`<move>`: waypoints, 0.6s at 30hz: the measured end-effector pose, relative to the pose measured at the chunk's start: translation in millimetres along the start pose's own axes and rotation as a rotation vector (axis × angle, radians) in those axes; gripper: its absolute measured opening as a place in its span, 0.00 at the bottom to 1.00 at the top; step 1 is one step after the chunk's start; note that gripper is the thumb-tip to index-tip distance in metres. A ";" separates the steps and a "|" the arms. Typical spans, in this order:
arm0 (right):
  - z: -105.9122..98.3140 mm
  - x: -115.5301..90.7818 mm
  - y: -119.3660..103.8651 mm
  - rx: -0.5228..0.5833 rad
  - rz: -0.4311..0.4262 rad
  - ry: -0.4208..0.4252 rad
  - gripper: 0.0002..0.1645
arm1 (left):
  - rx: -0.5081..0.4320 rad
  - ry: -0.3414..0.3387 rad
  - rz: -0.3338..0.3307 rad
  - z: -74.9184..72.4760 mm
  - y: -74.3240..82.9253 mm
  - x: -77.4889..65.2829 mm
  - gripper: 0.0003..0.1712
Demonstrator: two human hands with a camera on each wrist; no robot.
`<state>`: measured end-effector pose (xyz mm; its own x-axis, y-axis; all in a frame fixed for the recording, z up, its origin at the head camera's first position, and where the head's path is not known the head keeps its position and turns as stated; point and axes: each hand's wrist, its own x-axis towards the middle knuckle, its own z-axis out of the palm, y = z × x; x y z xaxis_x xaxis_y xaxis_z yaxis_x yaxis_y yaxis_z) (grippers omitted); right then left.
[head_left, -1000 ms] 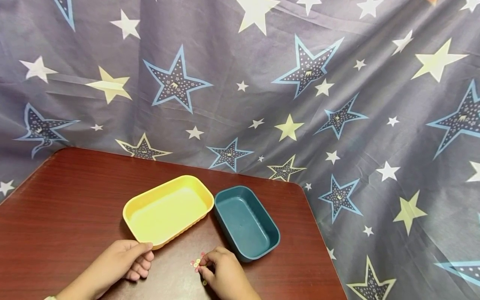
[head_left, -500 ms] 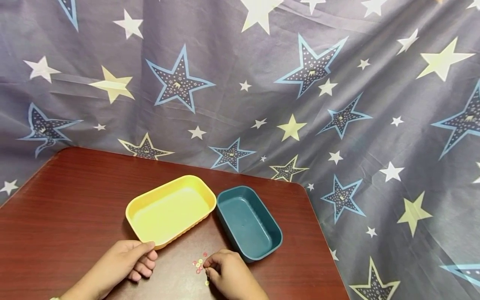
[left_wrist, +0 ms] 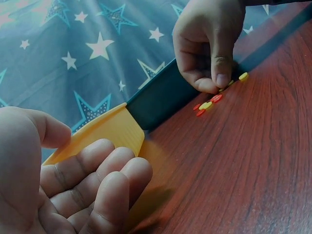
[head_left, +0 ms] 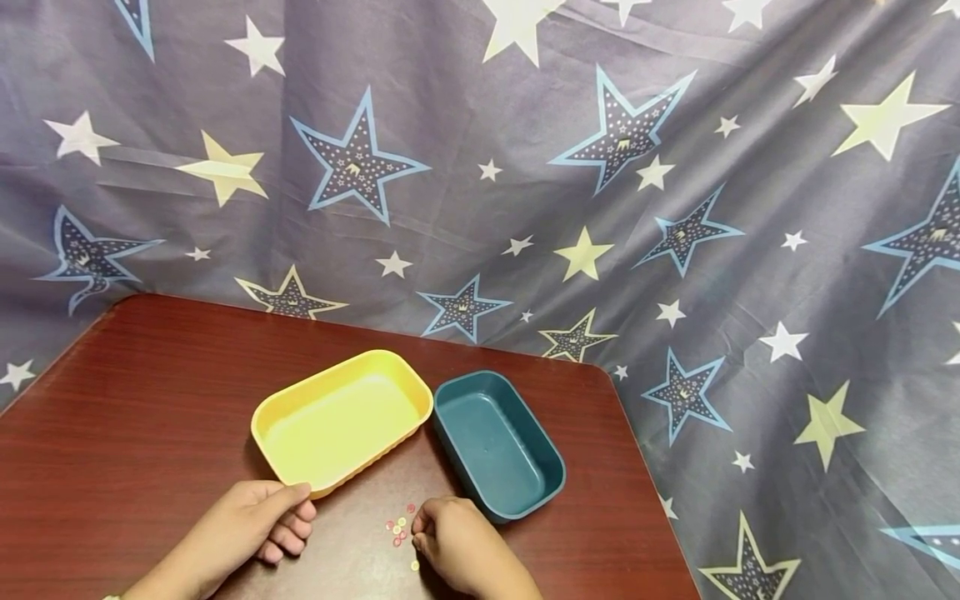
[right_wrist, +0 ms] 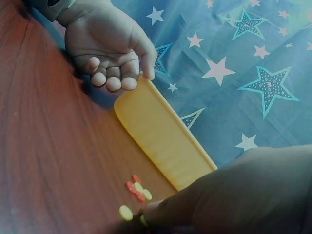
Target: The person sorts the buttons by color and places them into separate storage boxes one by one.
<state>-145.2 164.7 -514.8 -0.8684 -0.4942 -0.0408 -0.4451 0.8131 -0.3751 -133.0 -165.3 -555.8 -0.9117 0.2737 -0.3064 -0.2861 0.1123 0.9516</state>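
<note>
My left hand (head_left: pixel 258 525) pinches the near corner of the yellow tray (head_left: pixel 270 400) between thumb and fingers, its other fingers loosely curled. On the table in front lie several small red and yellow buttons (head_left: pixel 397 530), close together. One yellow button (head_left: pixel 415 566) lies apart, nearer to me. Just right of the cluster is my right hand (head_left: pixel 465 542), thumb and index finger brought together. At its fingertips a bit of a yellow button (right_wrist: pixel 143 220) shows in the right wrist view, seemingly pinched; the head view hides it.
A dark teal tray (head_left: pixel 495 450) stands right of the yellow one, close against its right end, near my right hand. Both stand on a reddish-brown wooden table (head_left: pixel 165 375). A grey star-patterned curtain (head_left: pixel 465 233) hangs behind and to the right.
My right hand has drawn slightly right from the button cluster, its fingertips closing together. The left hand and both trays keep their places; the head view has shifted a little.
</note>
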 end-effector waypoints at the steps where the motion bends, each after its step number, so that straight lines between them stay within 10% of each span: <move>1: -1.1 0.7 -1.0 -0.005 0.013 -0.011 0.13 | -0.001 -0.001 0.001 0.3 0.0 0.1 0.29; 18: -4.0 4.0 -10.7 -0.040 0.035 0.061 0.16 | 0.016 0.001 0.004 0.8 2.1 -2.4 0.29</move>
<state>-144.8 155.2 -507.2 -0.8949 -0.4462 0.0036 -0.4212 0.8420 -0.3370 -131.3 -165.0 -553.1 -0.9132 0.2736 -0.3021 -0.2772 0.1264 0.9525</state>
